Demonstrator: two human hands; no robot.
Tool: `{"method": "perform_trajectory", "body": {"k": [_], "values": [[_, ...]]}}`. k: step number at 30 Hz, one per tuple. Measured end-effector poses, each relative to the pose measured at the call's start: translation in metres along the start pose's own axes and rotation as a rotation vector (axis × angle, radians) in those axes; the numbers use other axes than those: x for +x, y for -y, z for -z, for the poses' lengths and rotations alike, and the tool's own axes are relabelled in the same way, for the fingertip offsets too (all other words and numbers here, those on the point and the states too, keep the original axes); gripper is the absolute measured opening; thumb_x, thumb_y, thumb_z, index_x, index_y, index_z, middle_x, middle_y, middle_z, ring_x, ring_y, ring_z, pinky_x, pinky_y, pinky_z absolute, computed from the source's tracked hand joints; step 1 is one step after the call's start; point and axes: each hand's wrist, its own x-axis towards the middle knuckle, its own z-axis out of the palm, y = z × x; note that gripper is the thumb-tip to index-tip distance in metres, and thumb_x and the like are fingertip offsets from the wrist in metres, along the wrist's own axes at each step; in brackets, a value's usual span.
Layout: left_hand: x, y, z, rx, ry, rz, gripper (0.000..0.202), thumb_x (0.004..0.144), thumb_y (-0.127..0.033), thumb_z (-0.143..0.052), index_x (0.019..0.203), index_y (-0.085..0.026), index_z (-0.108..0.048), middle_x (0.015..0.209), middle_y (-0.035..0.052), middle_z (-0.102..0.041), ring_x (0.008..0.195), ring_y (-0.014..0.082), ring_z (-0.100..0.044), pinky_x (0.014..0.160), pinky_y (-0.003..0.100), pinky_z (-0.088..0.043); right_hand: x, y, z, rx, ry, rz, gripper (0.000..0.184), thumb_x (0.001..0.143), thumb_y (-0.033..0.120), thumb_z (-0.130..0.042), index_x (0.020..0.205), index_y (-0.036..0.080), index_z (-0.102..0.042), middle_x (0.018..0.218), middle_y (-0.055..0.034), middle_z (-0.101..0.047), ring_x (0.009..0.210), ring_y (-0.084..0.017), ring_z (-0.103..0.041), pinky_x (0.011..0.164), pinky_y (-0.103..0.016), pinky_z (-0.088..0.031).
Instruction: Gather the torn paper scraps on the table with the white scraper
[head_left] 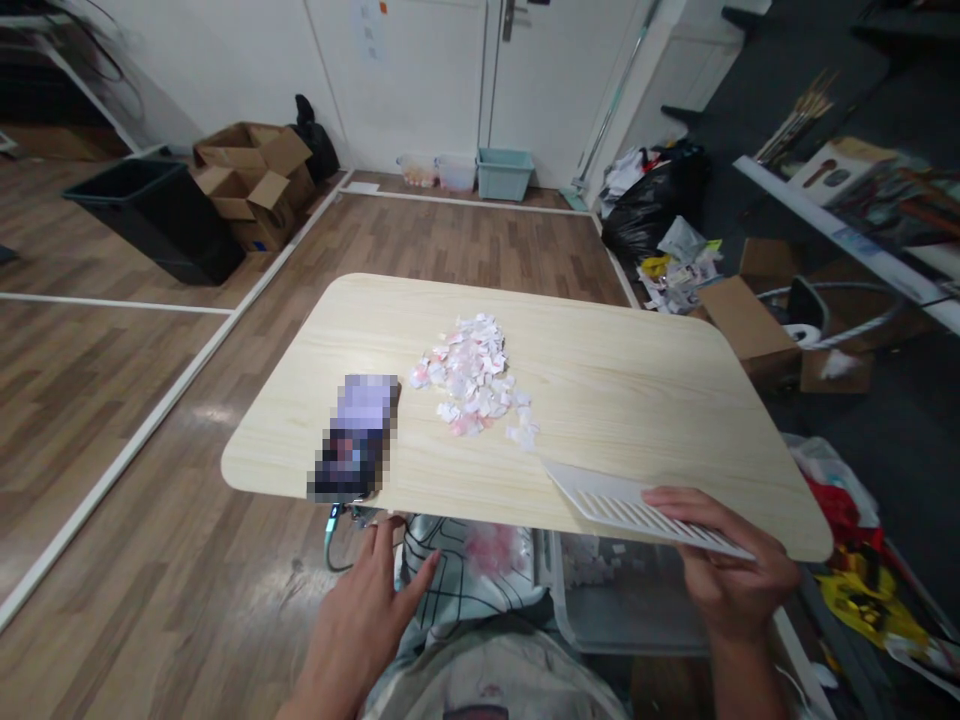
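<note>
A light wooden table [637, 400] carries a heap of small pink and white paper scraps [476, 385] near its middle. My right hand [731, 570] is closed on a white ribbed dustpan [630, 505] that lies at the table's near edge, its lip towards the scraps. My left hand [360, 615] hangs below the near edge with fingers spread, holding nothing, close to a checked cloth [457, 575]. A phone [356, 438] lies on the table left of the scraps, a cable [334, 535] running from it.
A clear plastic bin [622, 595] with scraps in it stands under the table's near edge. Cardboard boxes [251, 180] and a black crate [161, 215] are at the far left. Black bags [656, 200], boxes and clutter fill the right side.
</note>
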Motion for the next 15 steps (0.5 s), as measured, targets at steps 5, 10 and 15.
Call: {"method": "perform_trajectory", "body": {"k": [5, 10, 15], "values": [[-0.01, -0.023, 0.029, -0.048, 0.243, -0.014, 0.039, 0.126, -0.055, -0.039, 0.113, -0.029, -0.066, 0.106, 0.0069, -0.089, 0.1, 0.032, -0.091, 0.085, 0.038, -0.063, 0.003, -0.006, -0.007, 0.029, -0.045, -0.003, 0.016, 0.097, 0.009, -0.081, 0.097, 0.024, -0.086, 0.093, -0.0049, -0.093, 0.082, -0.026, -0.093, 0.079, -0.036, -0.076], [-0.001, -0.071, 0.041, 0.07, 0.509, -0.4, 0.033, 0.125, -0.031, -0.044, 0.114, -0.026, -0.075, 0.111, 0.0091, -0.091, 0.111, 0.0323, -0.092, 0.088, 0.036, -0.063, 0.012, -0.006, -0.016, 0.015, 0.039, 0.052, 0.021, 0.096, 0.007, -0.077, 0.096, 0.026, -0.085, 0.091, -0.004, -0.093, 0.08, -0.026, -0.092, 0.077, -0.036, -0.076], [0.018, -0.107, 0.033, 0.263, 0.629, -0.848, 0.025, 0.12, -0.026, -0.057, 0.128, -0.022, -0.081, 0.112, 0.0103, -0.093, 0.099, 0.0334, -0.093, 0.075, 0.037, -0.063, 0.011, -0.003, -0.01, -0.012, 0.049, 0.067, 0.022, 0.094, 0.005, -0.076, 0.096, 0.026, -0.084, 0.089, -0.0039, -0.092, 0.076, -0.026, -0.091, 0.073, -0.036, -0.076]]}}
